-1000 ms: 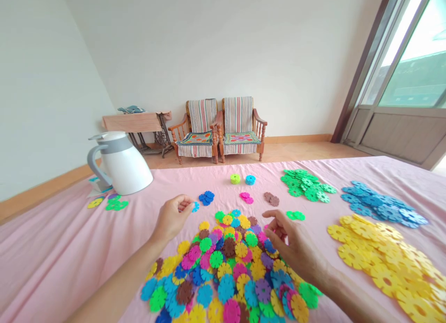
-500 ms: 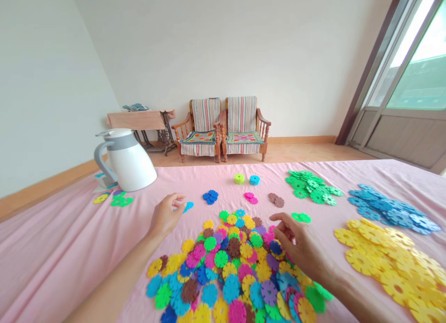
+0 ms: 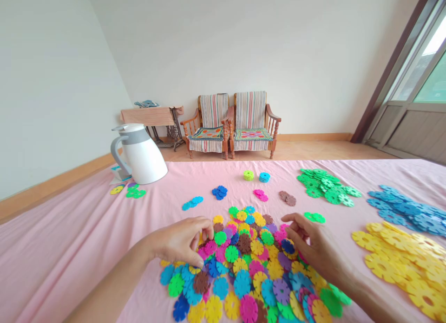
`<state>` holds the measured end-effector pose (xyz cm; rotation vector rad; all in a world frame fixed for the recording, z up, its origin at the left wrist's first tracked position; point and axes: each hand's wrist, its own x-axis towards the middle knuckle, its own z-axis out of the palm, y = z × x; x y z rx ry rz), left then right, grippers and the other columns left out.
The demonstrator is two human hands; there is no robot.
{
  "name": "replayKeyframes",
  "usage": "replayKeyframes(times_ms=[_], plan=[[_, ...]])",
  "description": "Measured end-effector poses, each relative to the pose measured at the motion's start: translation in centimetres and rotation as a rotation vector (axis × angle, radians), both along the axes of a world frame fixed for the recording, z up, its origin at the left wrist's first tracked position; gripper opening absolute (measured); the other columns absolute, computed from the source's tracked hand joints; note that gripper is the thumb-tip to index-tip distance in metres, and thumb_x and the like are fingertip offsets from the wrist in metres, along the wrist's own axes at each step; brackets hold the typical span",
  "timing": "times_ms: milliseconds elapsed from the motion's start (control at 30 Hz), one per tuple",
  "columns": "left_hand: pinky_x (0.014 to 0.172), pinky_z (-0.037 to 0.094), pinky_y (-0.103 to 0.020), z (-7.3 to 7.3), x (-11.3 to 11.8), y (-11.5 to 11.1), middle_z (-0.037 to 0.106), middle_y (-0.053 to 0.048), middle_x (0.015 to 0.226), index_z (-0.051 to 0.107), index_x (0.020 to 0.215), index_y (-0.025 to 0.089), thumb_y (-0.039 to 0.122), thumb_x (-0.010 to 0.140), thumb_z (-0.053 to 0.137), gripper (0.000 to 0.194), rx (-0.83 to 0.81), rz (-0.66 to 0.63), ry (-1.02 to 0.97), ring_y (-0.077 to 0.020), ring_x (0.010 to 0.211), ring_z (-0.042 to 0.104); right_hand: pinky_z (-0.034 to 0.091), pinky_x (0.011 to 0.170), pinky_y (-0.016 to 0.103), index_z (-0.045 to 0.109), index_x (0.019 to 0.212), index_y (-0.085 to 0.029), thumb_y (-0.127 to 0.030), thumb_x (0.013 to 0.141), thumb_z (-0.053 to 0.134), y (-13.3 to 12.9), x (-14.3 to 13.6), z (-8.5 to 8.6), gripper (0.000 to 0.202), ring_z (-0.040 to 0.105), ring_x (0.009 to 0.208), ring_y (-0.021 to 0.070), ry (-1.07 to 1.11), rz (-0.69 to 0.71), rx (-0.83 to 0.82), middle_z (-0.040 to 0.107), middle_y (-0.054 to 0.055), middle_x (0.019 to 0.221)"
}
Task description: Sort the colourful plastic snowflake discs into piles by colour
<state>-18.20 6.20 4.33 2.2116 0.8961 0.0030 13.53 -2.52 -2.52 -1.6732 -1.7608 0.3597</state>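
A mixed pile of notched plastic discs (image 3: 244,267) in many colours lies on the pink cloth in front of me. My left hand (image 3: 183,239) hovers over the pile's left edge, thumb and fingers apart, nearest to pink and yellow discs. On the pile's right side is my right hand (image 3: 310,242), its fingers loosely curled and the thumb apart from the index finger. A dark blue disc (image 3: 287,246) lies by its thumb. Neither hand visibly holds a disc. Light blue discs (image 3: 193,203) lie in a short row beyond my left hand.
Past the pile sit small groups of dark blue (image 3: 219,192), pink (image 3: 260,195) and brown discs (image 3: 287,198). Larger heaps of green (image 3: 324,184), blue (image 3: 407,209) and yellow discs (image 3: 400,262) spread to the right. A white jug (image 3: 144,158) stands at left.
My left hand has drawn back from the light blue discs to the pile's left edge. My right hand stays over the pile's right side. The view has shifted slightly left.
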Motion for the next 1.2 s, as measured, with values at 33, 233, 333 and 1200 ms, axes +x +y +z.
replayKeyframes(times_ms=[33,233,333,1200], plan=[[0.05,0.039,-0.02,-0.2,0.1,-0.1,0.054,0.005,0.07,0.055,0.09,0.02,0.027,0.058,0.068,0.035,0.017,0.008,0.001,-0.012,0.057,0.052,0.042,0.055,0.027,0.057,0.1,-0.02,-0.035,0.087,0.042,0.0,0.0,0.0,0.024,0.054,0.054,0.0146,-0.003,0.001,-0.005,0.057,-0.002,0.059],[0.057,0.039,-0.021,-0.6,0.8,-0.1,0.056,0.001,0.071,0.059,0.082,0.019,0.015,0.067,0.052,0.017,0.164,0.042,-0.053,-0.0137,0.063,0.053,0.042,0.055,0.027,0.057,0.098,-0.02,-0.034,0.087,0.042,0.1,0.1,-0.1,0.023,0.054,0.055,0.0146,-0.014,-0.002,-0.032,0.058,-0.002,0.059],[0.058,0.038,-0.021,-0.6,0.4,0.3,0.056,0.001,0.071,0.059,0.079,0.019,0.014,0.068,0.05,0.016,0.203,0.068,-0.072,-0.0139,0.063,0.052,0.041,0.055,0.027,0.057,0.097,-0.02,-0.034,0.086,0.042,0.1,0.2,-0.1,0.023,0.054,0.054,0.0144,-0.018,0.005,-0.032,0.059,-0.002,0.059],[0.061,0.048,-0.026,-2.5,2.3,0.7,0.059,-0.002,0.072,0.059,0.075,0.018,0.031,0.078,0.051,0.016,0.089,0.379,-0.416,-0.0158,0.064,0.058,0.041,0.057,0.025,0.061,0.088,-0.021,-0.023,0.086,0.045,-0.8,-1.6,2.0,0.017,0.054,0.059,0.0132,0.0,0.026,0.025,0.06,0.0,0.068]])
